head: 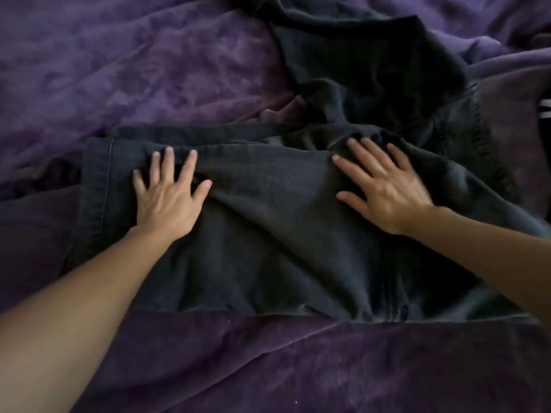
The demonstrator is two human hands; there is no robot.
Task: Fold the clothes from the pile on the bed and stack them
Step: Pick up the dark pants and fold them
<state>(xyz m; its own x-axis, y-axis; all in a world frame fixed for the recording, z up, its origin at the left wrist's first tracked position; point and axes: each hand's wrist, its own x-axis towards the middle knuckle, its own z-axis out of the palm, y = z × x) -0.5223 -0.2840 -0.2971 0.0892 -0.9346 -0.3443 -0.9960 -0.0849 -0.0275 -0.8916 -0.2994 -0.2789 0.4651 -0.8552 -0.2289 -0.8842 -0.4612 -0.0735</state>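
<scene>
A pair of dark grey jeans point(268, 234) lies spread across the purple bed, its hemmed leg end at the left and creases running through the middle. My left hand point(167, 195) presses flat on the jeans near the hem, fingers spread and straight. My right hand point(384, 186) lies flat on the jeans further right, fingers spread, beside a bunched fold. Both palms face down on the cloth.
A heap of dark clothes point(366, 64) lies behind the jeans at the upper right. A black garment with white stripes point(545, 107) shows at the right edge. The rumpled purple bedcover point(119, 70) fills the left, far and near sides.
</scene>
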